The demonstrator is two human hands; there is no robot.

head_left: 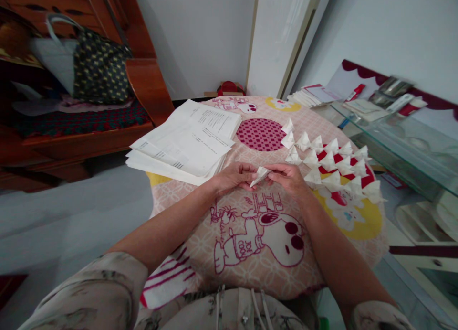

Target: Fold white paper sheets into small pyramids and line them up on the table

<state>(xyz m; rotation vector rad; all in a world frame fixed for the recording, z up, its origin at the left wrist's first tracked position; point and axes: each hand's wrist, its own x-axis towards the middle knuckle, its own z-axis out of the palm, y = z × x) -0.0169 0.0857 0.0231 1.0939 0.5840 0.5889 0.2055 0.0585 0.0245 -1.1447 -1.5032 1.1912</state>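
Near a wooden bench (143, 91), your cloth-covered table (200, 234) bore stacked sheets (186, 136) at its left edge; mid-table, your left hand (232, 177) and right hand (289, 178) pinched a folded paper piece (259, 175) between fingertips.

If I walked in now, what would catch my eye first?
Probably the rows of white folded papers on the right of the tablecloth. Next, the big cartoon dog on its near side, and beyond that one small folded piece held by the left fingers and right fingers.
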